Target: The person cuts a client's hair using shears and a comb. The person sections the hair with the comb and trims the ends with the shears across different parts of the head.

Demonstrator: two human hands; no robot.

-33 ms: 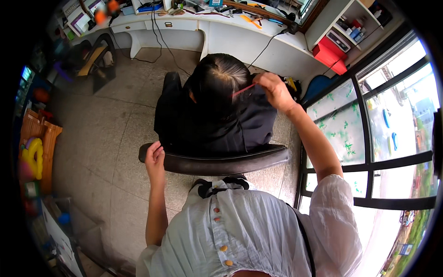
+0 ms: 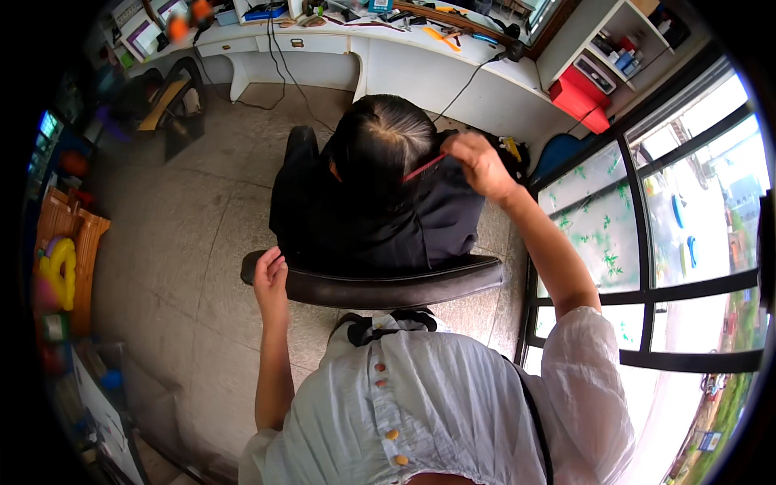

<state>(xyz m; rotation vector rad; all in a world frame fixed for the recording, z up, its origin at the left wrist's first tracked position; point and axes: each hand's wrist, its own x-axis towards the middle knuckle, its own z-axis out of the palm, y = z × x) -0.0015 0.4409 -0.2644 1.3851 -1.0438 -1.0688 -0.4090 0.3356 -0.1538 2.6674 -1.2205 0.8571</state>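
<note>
A person with dark hair (image 2: 386,133) sits facing away from me, wrapped in a black cape (image 2: 364,234). My right hand (image 2: 478,164) is closed on the end of a thin red comb (image 2: 424,167), at the right side of the person's head. The comb slants down to the left, and its far end lies against the hair at the back right. Beside the left end of the dark chair back (image 2: 388,288), my left hand (image 2: 271,276) is raised with its fingers loosely bent and apart. Nothing shows in it.
A white counter (image 2: 323,36) with combs, tools and cords runs along the far wall. On the right are a black-framed window (image 2: 647,242), a red box (image 2: 578,101) and shelves. Wooden furniture (image 2: 85,267) with a yellow toy (image 2: 58,275) stands at the left.
My right hand has shifted the comb slightly toward me and a little left, down the back right of the head. My left hand stays about where it was.
</note>
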